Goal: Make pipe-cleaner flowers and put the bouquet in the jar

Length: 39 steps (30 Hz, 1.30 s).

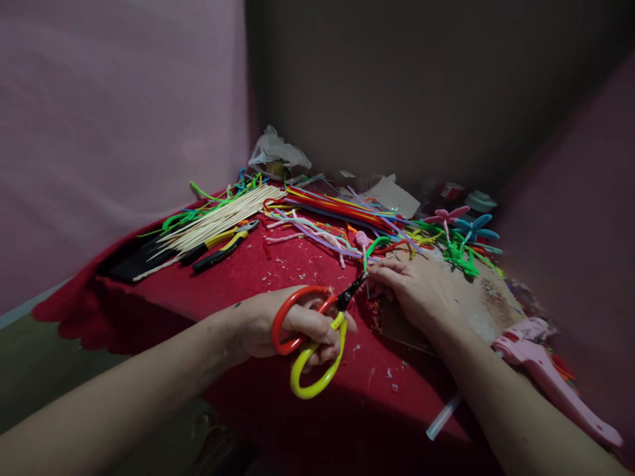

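Observation:
My left hand grips a pair of scissors with red and yellow handles, blades pointing up and right. The blade tips meet a thin green pipe cleaner that my right hand pinches just to the right of the blades. A small pink fuzzy piece sits at the top of that stem. Both hands work over a table covered with red cloth.
A bundle of wooden skewers and yellow-handled pliers lie at the left. Many coloured pipe cleaners spread across the back. Pipe-cleaner flowers and a cardboard sheet are at the right, a pink glue gun near the right edge.

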Each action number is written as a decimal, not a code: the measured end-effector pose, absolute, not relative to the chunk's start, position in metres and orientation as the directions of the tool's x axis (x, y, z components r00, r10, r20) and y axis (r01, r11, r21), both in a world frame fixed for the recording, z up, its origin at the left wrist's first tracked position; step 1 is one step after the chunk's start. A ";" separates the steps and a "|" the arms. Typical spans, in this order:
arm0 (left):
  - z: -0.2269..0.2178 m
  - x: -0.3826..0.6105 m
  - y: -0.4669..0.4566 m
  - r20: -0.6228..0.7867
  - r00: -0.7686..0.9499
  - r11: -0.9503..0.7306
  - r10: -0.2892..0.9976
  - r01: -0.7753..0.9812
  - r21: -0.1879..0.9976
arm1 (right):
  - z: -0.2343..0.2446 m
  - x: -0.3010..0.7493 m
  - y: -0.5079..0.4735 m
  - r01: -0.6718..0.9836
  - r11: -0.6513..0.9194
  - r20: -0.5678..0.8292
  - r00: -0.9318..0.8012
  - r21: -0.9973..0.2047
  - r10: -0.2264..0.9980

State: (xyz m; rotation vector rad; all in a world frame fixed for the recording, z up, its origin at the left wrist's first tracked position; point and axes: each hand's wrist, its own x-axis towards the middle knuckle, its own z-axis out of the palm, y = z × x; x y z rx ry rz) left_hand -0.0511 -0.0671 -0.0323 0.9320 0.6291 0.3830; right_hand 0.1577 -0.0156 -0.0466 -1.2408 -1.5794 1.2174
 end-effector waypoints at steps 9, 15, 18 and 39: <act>-0.045 -0.046 -0.062 -0.296 0.771 0.586 0.563 -0.120 0.802 | -0.057 0.162 -0.010 0.300 0.087 0.024 -0.208 -0.950 0.978; -0.047 -0.037 -0.063 -0.310 0.746 0.637 0.589 -0.192 0.747 | -0.049 0.161 -0.013 0.446 0.178 0.100 -0.193 -0.877 0.976; -0.046 -0.031 -0.065 -0.332 0.714 0.633 0.617 -0.198 0.748 | -0.044 0.160 -0.015 0.548 0.258 0.168 -0.209 -0.796 0.963; -0.041 -0.026 -0.062 -0.213 0.697 0.122 0.685 0.178 0.976 | -0.032 0.158 -0.022 0.320 0.060 0.004 -0.172 -0.946 0.985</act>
